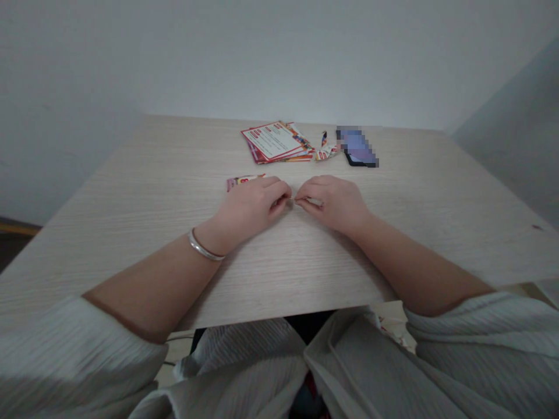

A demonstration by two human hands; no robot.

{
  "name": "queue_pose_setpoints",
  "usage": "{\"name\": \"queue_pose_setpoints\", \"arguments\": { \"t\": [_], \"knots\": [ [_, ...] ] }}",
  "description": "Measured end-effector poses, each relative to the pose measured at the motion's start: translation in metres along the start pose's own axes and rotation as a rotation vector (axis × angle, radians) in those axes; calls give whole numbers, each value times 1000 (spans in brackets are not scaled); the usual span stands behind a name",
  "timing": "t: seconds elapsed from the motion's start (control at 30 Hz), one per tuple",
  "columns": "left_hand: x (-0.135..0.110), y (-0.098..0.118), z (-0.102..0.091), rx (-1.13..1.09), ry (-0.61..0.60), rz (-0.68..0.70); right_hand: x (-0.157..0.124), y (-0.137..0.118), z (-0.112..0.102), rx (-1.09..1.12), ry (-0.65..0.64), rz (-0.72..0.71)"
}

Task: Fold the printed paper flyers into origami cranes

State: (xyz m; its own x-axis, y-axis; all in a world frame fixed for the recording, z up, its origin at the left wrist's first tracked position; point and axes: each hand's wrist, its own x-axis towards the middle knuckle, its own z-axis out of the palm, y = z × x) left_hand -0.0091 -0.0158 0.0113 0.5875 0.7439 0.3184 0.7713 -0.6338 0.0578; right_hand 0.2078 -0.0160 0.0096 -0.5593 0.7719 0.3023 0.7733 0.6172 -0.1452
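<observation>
Over the middle of the table, my left hand (255,203) and my right hand (334,201) face each other with fingertips almost meeting. Both are closed in a pinch. A tiny pale bit shows between the fingertips, too small for me to name. Just behind my left hand lies a printed piece of paper or packet (236,183), partly covered by that hand. A silver bangle circles my left wrist.
A fanned stack of printed cards or leaflets (275,142) lies at the back of the pale wooden table (174,169). To its right are a crumpled or folded printed paper piece (325,152) and a phone (358,150). A wall rises behind the table.
</observation>
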Motion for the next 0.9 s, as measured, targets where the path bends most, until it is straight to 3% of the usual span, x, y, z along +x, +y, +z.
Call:
{"name": "queue_pose_setpoints", "arguments": {
  "t": [0.4, 0.9],
  "knots": [
    [1, -2, 1, 58, -29, 4, -1, 6, -3, -30, -95, 9],
    [1, -17, -11, 118, -80, -102, -13, 38, -8, 102, -33, 77]
  ]
}}
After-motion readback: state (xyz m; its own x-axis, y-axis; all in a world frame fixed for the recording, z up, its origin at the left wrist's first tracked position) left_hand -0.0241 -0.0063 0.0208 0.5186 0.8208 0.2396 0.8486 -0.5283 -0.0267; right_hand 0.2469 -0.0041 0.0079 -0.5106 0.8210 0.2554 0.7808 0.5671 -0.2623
